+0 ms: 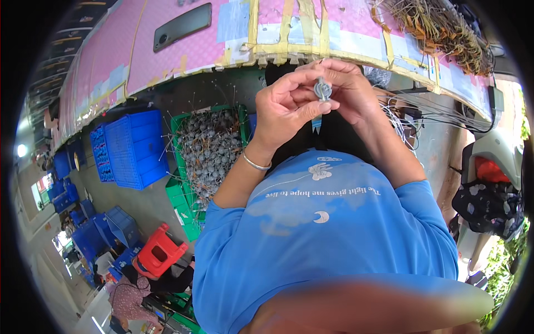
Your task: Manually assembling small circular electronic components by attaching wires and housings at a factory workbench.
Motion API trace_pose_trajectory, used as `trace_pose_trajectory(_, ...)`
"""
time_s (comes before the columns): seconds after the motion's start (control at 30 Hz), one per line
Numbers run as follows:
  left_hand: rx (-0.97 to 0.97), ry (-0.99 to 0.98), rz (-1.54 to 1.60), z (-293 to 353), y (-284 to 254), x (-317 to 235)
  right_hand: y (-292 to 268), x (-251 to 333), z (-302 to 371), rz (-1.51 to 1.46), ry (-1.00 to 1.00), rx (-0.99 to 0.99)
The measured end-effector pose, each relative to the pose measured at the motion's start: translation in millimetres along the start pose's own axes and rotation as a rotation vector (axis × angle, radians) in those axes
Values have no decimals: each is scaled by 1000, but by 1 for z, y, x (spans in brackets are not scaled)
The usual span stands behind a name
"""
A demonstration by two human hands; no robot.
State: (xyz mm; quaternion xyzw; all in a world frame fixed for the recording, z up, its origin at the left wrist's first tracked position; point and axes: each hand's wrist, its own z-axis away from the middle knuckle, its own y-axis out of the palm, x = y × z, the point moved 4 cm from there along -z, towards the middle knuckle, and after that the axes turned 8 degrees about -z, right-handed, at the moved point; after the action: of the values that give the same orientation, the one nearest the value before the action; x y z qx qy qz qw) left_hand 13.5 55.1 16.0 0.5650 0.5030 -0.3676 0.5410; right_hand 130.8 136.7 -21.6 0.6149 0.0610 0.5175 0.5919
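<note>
Just off the table's edge, both my hands meet around a small grey round part (322,90) with a ringed, knob-like face. My left hand (281,111), with a silver bangle at its wrist, pinches it between thumb and fingers. Close against it from the other side, my right hand (356,94) has its fingers curled and closed on the same part. Some of the right fingertips are hidden behind the left hand. Below the part, a narrow bluish pointed strip (316,125) shows between the hands; whether it joins the part I cannot tell.
A pink, tape-patched table (139,50) runs across the top, with a phone (182,28) and dried-looking wire bundles (439,33). Left of me are a green crate (173,192) of grey balls on thin wires, a blue crate (136,147) and a red stool (159,253). Cables (439,114) hang at right.
</note>
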Motion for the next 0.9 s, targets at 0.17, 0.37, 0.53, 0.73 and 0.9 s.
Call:
trace_pose_trajectory(0.17,41,-16,-58,-8,-28,-6,23,23,-24,589,-78,105)
trace_pose_trajectory(0.37,19,-74,-103,-1,-53,4,44,180,-92,1821,-937,-373)
trace_pose_trajectory(0.53,53,-172,-6,2,-47,15,-50,246,-160,2154,-876,-603)
trace_pose_trajectory(0.73,101,-241,-9,7,-44,22,3,196,-147,1911,-787,-512)
trace_pose_trajectory(0.9,84,-264,-5,13,-42,22,57,171,-96,1647,-771,-310)
